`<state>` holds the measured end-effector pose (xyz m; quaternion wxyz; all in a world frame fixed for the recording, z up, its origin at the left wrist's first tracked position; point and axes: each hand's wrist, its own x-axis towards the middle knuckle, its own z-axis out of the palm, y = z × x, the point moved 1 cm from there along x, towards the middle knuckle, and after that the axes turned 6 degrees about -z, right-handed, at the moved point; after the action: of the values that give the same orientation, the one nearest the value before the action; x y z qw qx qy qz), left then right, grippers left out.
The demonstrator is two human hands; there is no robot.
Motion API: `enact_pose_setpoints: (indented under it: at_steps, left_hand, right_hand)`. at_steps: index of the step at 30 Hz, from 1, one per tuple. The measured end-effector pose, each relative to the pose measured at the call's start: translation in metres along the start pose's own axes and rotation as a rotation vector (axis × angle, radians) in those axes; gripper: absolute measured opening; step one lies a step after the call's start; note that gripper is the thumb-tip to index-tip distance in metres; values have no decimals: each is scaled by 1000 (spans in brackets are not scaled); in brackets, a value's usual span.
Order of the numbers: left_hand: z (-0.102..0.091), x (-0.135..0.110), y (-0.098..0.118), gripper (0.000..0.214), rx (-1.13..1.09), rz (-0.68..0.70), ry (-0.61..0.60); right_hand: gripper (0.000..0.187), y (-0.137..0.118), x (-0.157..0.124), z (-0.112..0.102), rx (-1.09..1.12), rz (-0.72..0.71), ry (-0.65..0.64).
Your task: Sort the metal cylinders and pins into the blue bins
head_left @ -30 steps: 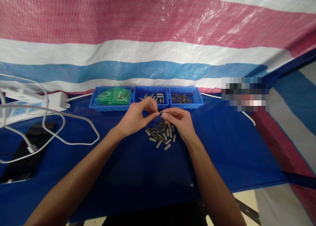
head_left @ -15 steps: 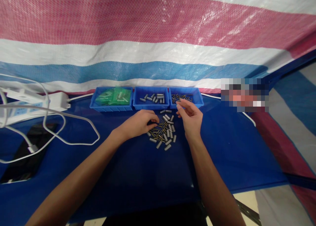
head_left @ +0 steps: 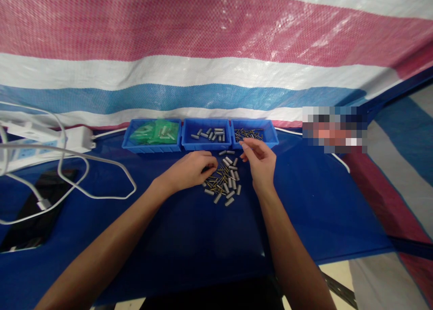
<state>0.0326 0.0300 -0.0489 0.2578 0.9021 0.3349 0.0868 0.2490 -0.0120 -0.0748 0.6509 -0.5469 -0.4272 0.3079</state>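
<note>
A mixed pile of grey metal cylinders [head_left: 233,182] and thin brass-coloured drill-bit-like pins [head_left: 221,177] lies on the blue table between my hands. At the pile's left edge is my left hand [head_left: 194,169], thumb and fingertips pinched together; whatever they hold is hidden. My right hand [head_left: 263,163] hovers by the front of the right blue bin [head_left: 272,141], with thumb and forefinger pinched. Something tiny may be at those tips, too small to name. Thin dark and brass pins fill the bottom of that bin. Grey cylinders lie in the middle blue bin [head_left: 189,144].
A left blue bin [head_left: 126,141] holds green plastic bags [head_left: 165,131] with small parts. White cables [head_left: 101,197], a power strip [head_left: 79,139] and a black phone [head_left: 40,210] lie at left. A striped tarp [head_left: 203,34] hangs behind the bins.
My left thumb and fingertips have drawn closer together over the pile. My right hand has shifted very slightly left and down. The pile and bins look the same.
</note>
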Motion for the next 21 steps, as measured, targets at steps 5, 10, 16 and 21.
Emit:
enact_pose_setpoints:
  at_steps: [5, 10, 16, 21]
  left_hand:
    - [2, 0, -1, 10, 3, 14, -22]
    - [2, 0, -1, 14, 31, 4, -26]
    - [-1, 0, 1, 13, 34, -16, -63]
    - [-1, -1, -2, 12, 19, -32, -74]
  right_hand:
    - [24, -1, 0, 1, 23, 13, 2]
    - [26, -1, 0, 1, 12, 10, 5]
    - [25, 0, -1, 1, -1, 1, -8]
    - [24, -1, -1, 2, 25, 12, -7]
